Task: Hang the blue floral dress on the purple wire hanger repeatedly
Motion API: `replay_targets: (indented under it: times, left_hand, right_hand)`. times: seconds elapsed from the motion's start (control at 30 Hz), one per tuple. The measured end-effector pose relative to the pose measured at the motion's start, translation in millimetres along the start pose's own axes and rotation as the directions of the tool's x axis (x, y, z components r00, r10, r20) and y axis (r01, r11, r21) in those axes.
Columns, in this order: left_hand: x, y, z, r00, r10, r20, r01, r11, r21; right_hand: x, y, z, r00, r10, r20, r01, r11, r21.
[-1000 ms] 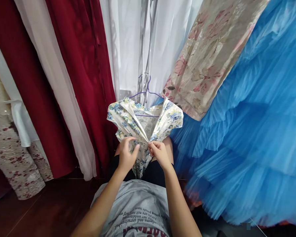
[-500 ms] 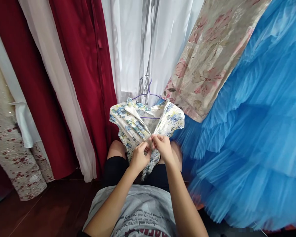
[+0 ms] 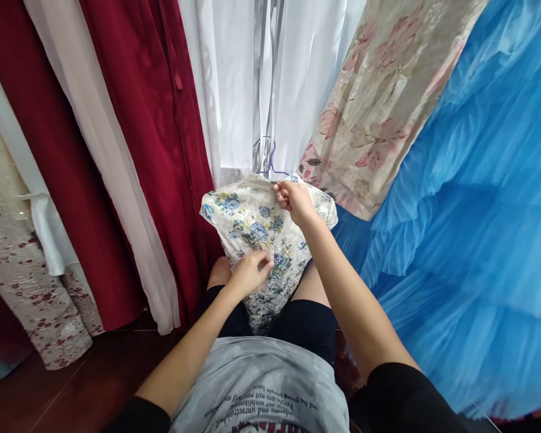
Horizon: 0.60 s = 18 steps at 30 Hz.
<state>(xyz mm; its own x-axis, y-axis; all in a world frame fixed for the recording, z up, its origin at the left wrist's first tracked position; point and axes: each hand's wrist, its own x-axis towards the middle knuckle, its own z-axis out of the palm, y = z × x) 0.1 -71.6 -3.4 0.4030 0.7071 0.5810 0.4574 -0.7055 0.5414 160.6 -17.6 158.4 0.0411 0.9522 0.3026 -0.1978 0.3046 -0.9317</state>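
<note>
A small white dress with blue flowers [image 3: 252, 225] hangs on a purple wire hanger [image 3: 273, 167] in front of me, its front closed. My right hand [image 3: 294, 200] is up at the neckline, fingers pinched on the top of the fabric. Lower down, my left hand [image 3: 249, 273] grips the dress at its middle. The hanger's hook rests on a shiny metal rail pole [image 3: 264, 90].
Hanging garments crowd round: dark red dresses [image 3: 153, 120], white sheer fabric [image 3: 234, 78], a beige floral dress [image 3: 379, 102], a big blue tulle skirt [image 3: 469, 240] at right, a sequined cream gown [image 3: 18, 264] at left. Dark wooden floor [image 3: 85, 385] lies below.
The open front of the floral dress has been closed. My right hand rose from the middle to the neckline; my left hand stayed low on the fabric.
</note>
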Motion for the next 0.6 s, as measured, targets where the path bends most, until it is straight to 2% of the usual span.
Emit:
replay_targets:
  times: [0.03,0.1,0.17,0.23,0.3,0.4,0.5,0.53,0.6]
  left_hand:
    - [14,4,-11.6,0.996,0.027,-0.083,-0.027,1.000,0.006]
    - [47,15,-37.0,0.957,0.088,-0.276,-0.088,0.996,0.009]
    - [81,23,-60.4,0.918,0.156,-0.365,-0.152,0.988,0.040]
    - [109,30,-76.9,0.919,0.249,-0.305,-0.230,0.968,0.096]
    - [125,36,-84.3,0.924,0.307,-0.230,-0.279,0.949,0.146]
    - [135,41,-85.0,0.915,0.321,-0.243,-0.283,0.942,0.180]
    - [143,28,-91.7,0.870,0.297,-0.393,-0.244,0.953,0.179]
    - [147,17,-98.3,0.841,0.266,-0.471,-0.216,0.964,0.158]
    - [156,-15,-117.4,0.756,0.131,-0.642,-0.137,0.990,0.042]
  right_hand:
    - [-5,2,-1,1.000,-0.009,0.003,0.009,1.000,-0.019]
    - [-13,7,-3,1.000,-0.025,0.003,0.025,0.997,-0.079]
    - [-20,9,-6,0.998,-0.066,0.008,0.067,0.989,-0.136]
    - [-22,9,-8,0.993,-0.111,0.046,0.117,0.978,-0.172]
    - [-21,9,-10,0.985,-0.144,0.091,0.160,0.963,-0.218]
    - [-14,19,-8,0.964,-0.249,0.093,0.265,0.876,-0.403]
    - [-11,44,-3,0.937,-0.347,0.042,0.292,0.714,-0.637]
    - [-12,55,-1,0.943,-0.332,0.029,0.265,0.694,-0.670]
    - [-17,75,0,0.966,-0.258,0.025,0.209,0.717,-0.664]
